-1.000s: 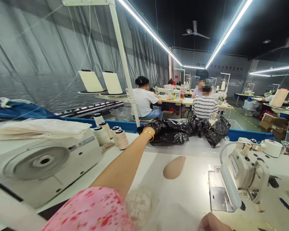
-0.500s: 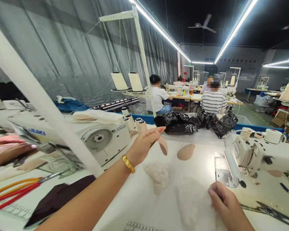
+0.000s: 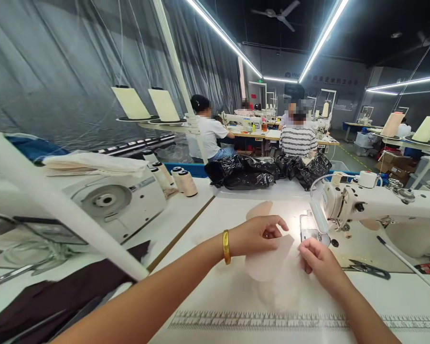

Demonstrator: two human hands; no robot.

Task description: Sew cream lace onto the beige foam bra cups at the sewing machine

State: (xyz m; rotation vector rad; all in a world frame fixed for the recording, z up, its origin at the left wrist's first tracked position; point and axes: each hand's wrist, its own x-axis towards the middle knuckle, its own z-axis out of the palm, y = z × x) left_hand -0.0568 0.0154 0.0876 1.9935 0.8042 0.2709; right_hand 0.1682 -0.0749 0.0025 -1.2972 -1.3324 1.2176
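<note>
My left hand (image 3: 261, 234), with a gold bracelet (image 3: 226, 247) at the wrist, pinches the edge of a pale pink rounded fabric piece (image 3: 267, 263). Close on its right, my right hand (image 3: 317, 258) is closed, thumb against fingers, at the edge of a sheer whitish lace piece (image 3: 284, 294). This lace is blurred and lies partly under the pink piece. Behind my left hand a second pink teardrop-shaped piece (image 3: 258, 210) rests on the white tabletop. A sewing machine (image 3: 365, 203) stands just beyond my right hand, its lamp lighting the needle plate (image 3: 310, 224).
Thread snips (image 3: 370, 268) and a thin pen-like stick (image 3: 408, 263) lie at right. A printed ruler scale (image 3: 251, 321) runs along the front. Another machine (image 3: 111, 203), dark cloth (image 3: 93, 282) and thread cones (image 3: 188, 184) are left. Black plastic bags (image 3: 243, 172) lie behind; people sit beyond.
My left hand has come down and right with the pink piece, now over the lace and beside my right hand. The view has turned right.
</note>
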